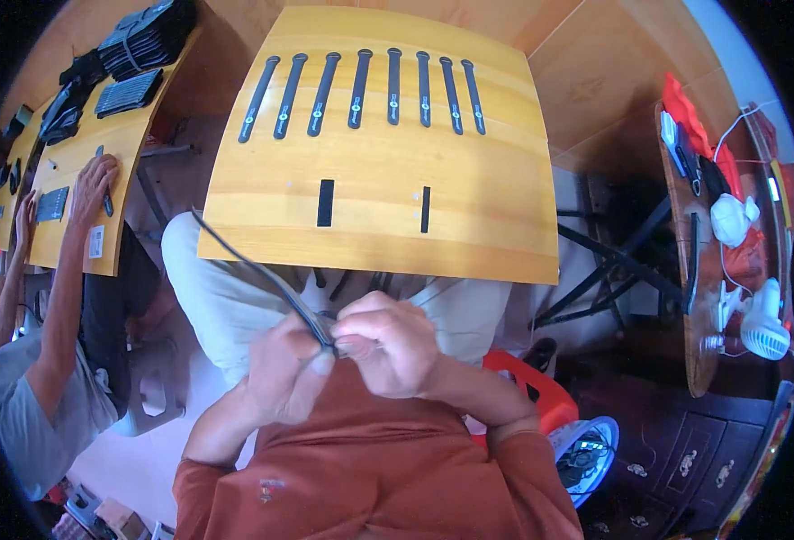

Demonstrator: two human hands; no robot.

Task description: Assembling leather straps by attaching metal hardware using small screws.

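Note:
Above my lap, just in front of the table's near edge, my left hand point(289, 373) and my right hand point(388, 344) meet with their fingers closed in a pinch. Between them they grip one end of a long black strap point(266, 277). The rest of this strap slants up and left, its free end rising over the table's near left corner. What the fingertips do at the gripped end is partly hidden. On the wooden table point(379, 166) lie a wider black strip point(326, 203) and a narrower black strip point(425, 209), apart from my hands.
Several black straps point(358, 90) with rounded tops lie in a row at the table's far side. At left, a co-worker's hands point(95, 184) rest on another table with stacked dark straps point(145, 40). At right are a small fan point(764, 328), a red stool point(541, 387) and a basket point(609, 450).

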